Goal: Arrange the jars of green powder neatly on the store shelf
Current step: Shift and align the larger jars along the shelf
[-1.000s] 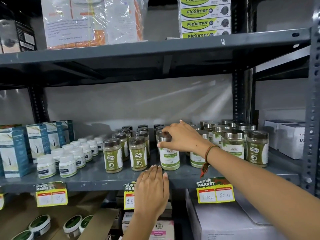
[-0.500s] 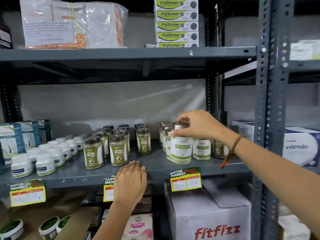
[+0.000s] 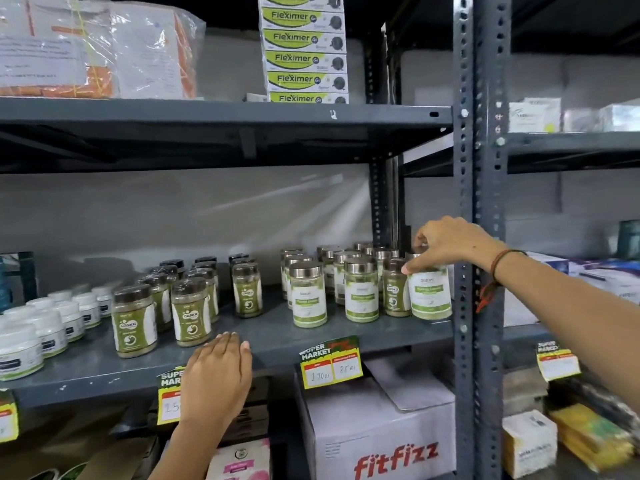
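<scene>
On the top shelf, a stack of green-and-white boxes (image 3: 304, 57) reads "Fleximer", beside a plastic-wrapped bundle (image 3: 100, 50) whose papers are too blurred to read. The middle shelf (image 3: 263, 344) carries yellow price tags (image 3: 330, 365) headed "SUPER MARKET", one with handwritten figures that look like "170" and "85". Below it, a white carton (image 3: 377, 434) says "fitfizz" in red. Dark-lidded jars (image 3: 190, 311) of green powder at the left of the middle shelf bear a "GASKA" label; the silver-lidded jars (image 3: 360, 289) clustered at the right have white-and-green labels with print too small to read. White tubs (image 3: 45, 327) fill the far left. The right hand (image 3: 453, 242) is clamped around the top of the jar (image 3: 431, 294) at the right end of the front row, just beside the upright post (image 3: 479, 202). The left hand (image 3: 218, 375) lies flat, fingers together, on the shelf's front edge, holding nothing.
</scene>
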